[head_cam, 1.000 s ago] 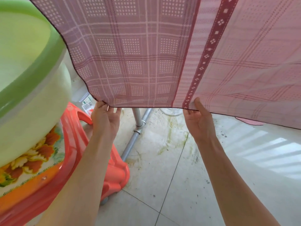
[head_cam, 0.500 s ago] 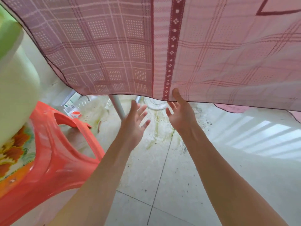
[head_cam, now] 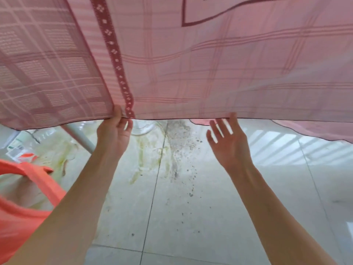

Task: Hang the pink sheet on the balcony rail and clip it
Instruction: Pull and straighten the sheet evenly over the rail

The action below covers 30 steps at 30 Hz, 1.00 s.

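The pink checked sheet (head_cam: pixel 191 60) hangs down across the whole upper half of the head view, with a dark red patterned band running down its left part. My left hand (head_cam: pixel 114 133) pinches the sheet's bottom hem right beside that band. To the right, my right hand (head_cam: pixel 228 142) is spread just under the hem, its thumb tip touching the edge and the fingers apart from the cloth. The rail and any clips are hidden above the sheet.
An orange plastic stool (head_cam: pixel 24 197) stands at the lower left. A grey metal pipe (head_cam: pixel 80 136) slants to the floor behind the sheet. The pale tiled floor (head_cam: pixel 172 217) carries green stains and dark specks. Small packets (head_cam: pixel 21 152) lie at the far left.
The view swung right, so the green basin left the frame. My left hand let go, crossed right and took the hem by the band. My right hand released there and moved right, spread.
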Each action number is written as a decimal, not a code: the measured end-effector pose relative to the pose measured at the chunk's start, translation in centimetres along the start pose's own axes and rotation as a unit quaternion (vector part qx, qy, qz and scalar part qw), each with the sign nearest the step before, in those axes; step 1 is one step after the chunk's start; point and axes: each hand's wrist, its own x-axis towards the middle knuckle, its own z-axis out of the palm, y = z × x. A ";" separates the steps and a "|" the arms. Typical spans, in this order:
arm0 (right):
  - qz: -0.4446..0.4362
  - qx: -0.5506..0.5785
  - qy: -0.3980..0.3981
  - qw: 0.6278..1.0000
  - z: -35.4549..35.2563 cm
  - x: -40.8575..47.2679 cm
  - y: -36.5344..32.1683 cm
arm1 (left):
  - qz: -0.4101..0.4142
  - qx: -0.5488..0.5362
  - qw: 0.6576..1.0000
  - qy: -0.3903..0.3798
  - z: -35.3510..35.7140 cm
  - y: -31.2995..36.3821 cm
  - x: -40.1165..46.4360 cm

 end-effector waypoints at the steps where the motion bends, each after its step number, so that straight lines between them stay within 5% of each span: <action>1: -0.018 0.022 0.006 1.000 -0.4 0.1 -1.0 | 0.001 -0.003 1.000 -0.002 0.0 -0.2 0.1; 12: -0.072 0.007 0.010 0.997 -2.2 2.3 0.2 | 0.032 -0.001 0.999 0.026 -0.1 -0.1 0.7; 22: 0.024 0.175 -0.037 0.984 0.8 3.2 3.1 | 0.052 -0.005 0.998 0.042 -1.8 2.3 0.6; 30: -0.017 0.224 -0.050 0.973 0.9 3.4 1.8 | 0.047 0.030 0.998 0.032 -2.2 2.1 0.4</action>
